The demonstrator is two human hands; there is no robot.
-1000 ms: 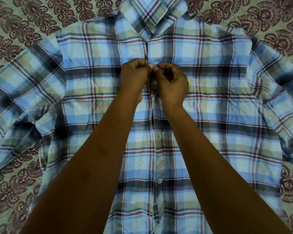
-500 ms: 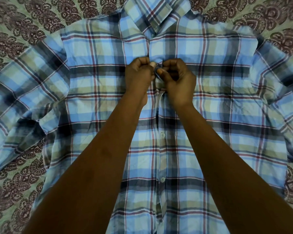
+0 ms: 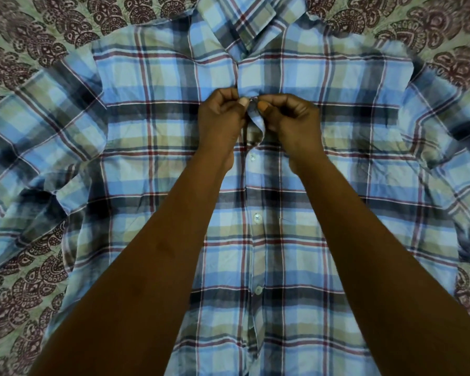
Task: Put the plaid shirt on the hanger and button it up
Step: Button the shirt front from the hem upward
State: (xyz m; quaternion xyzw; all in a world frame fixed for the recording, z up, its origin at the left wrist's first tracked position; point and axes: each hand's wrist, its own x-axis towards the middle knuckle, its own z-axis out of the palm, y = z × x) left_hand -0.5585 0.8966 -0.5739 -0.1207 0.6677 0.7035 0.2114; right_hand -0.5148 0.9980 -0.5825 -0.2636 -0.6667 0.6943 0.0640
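- Left hand (image 3: 220, 120) and right hand (image 3: 291, 119) both pinched the front edge of the plaid shirt (image 3: 337, 172).
- Shirt lay flat on a patterned bedspread (image 3: 38, 36).

I see the plaid shirt (image 3: 152, 147) lying flat, front up, on the patterned bedspread (image 3: 25, 289), collar (image 3: 239, 20) at the far edge of view and sleeves spread out to either side. My left hand (image 3: 220, 123) and right hand (image 3: 293, 120) meet at the placket just below the collar, each pinching an edge of the front opening. Nearer to me, three buttons (image 3: 257, 217) run down the placket between my forearms.
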